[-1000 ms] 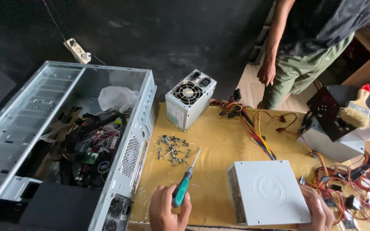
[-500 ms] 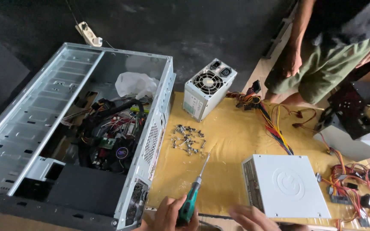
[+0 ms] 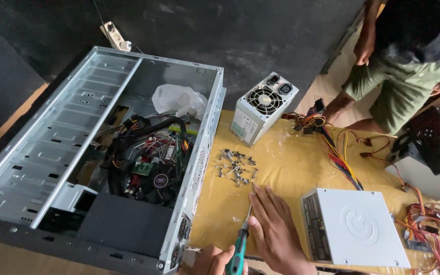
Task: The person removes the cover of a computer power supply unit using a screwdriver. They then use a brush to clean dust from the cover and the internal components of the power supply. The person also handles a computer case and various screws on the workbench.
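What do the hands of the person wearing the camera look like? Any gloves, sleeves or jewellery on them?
Both are bare. The left hand and the right hand wear no gloves, and no ring, watch or bracelet shows. No sleeve reaches the visible part of the right wrist. Only the hands and a bit of wrist are in view at the bottom edge.

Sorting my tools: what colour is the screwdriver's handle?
Green with black, on the screwdriver in the left hand; head view.

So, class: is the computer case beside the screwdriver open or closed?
Open: the computer case lies with its side panel off, showing cables and a white bag inside.
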